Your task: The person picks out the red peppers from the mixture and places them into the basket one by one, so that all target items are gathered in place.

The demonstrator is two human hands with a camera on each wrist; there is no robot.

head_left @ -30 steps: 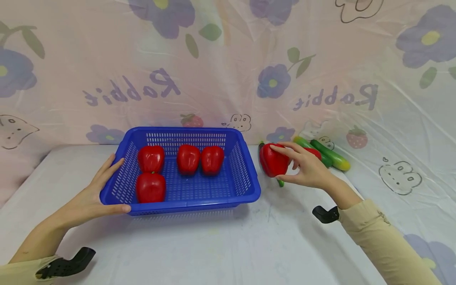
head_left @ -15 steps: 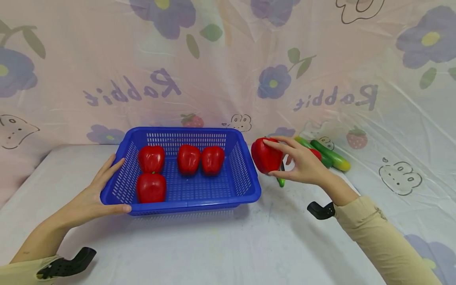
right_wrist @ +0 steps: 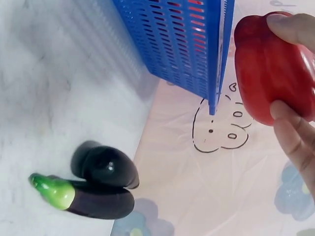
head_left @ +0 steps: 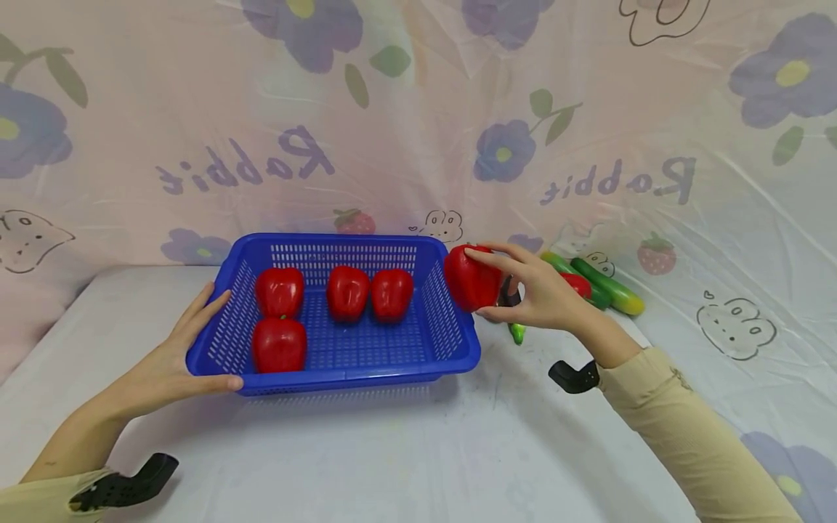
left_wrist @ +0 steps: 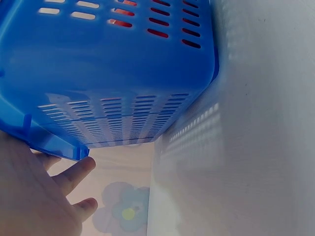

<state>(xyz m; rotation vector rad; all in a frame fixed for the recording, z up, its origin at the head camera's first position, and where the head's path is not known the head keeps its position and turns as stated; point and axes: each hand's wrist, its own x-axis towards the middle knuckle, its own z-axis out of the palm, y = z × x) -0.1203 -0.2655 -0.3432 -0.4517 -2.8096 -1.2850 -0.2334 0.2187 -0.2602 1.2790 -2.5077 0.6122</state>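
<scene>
My right hand (head_left: 539, 287) holds a red bell pepper (head_left: 469, 280) between thumb and fingers, raised beside the right rim of a blue plastic basket (head_left: 353, 375). In the right wrist view the pepper (right_wrist: 266, 69) hangs close to the basket's wall (right_wrist: 170, 42). My left hand (head_left: 157, 367) lies spread at the basket's left front corner, thumb along the front rim, fingers along the side. Seen from the left wrist, its fingers (left_wrist: 74, 174) reach along the rim's outside. Several red bell peppers rest inside, including one at front left (head_left: 279, 345) and one by the middle (head_left: 347, 293).
Two eggplants lie right of the basket, one with a green cap (right_wrist: 96, 199), the other dark (right_wrist: 106, 164); my right hand mostly hides them in the head view. Farther right, cucumbers (head_left: 608, 283) lie beside another red pepper (head_left: 578, 284). A printed cloth (head_left: 405, 145) hangs behind.
My right hand has lifted the bell pepper and carried it left to the basket's right rim, uncovering more of the eggplants. The left hand and basket stay put.
</scene>
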